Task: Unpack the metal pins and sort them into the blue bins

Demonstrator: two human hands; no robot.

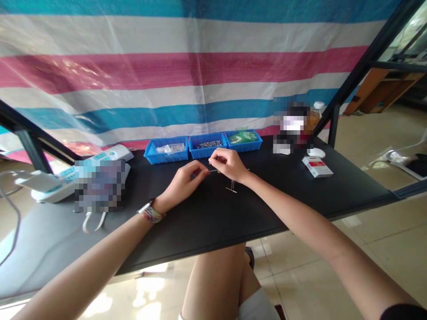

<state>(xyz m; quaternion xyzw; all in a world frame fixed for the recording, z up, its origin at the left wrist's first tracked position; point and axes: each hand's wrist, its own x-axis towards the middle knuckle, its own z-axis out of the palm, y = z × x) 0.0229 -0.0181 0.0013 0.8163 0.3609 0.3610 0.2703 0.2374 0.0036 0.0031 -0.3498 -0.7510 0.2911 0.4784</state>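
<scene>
My left hand [191, 178] is closed in a pinch, with a thin metal rod [214, 170] at its fingertips. Just right of it, my right hand [229, 165] is also closed, thumb and fingers together; what they hold is too small to make out. The rod runs toward the underside of my right hand, which hides part of it. Below my right wrist, a thin T-shaped metal piece [231, 190] shows against the black table [200, 218]. Behind the hands stands a blue bin [196, 154] of small metal pieces [209, 144].
Flanking that bin are a blue bin with clear plastic bags [171, 148] and one with green-and-white packets [243, 137]. A power strip [113, 153] and a blurred-out object [102, 184] lie left. A small box [317, 167], white mouse [316, 153] and bottle [316, 116] are right.
</scene>
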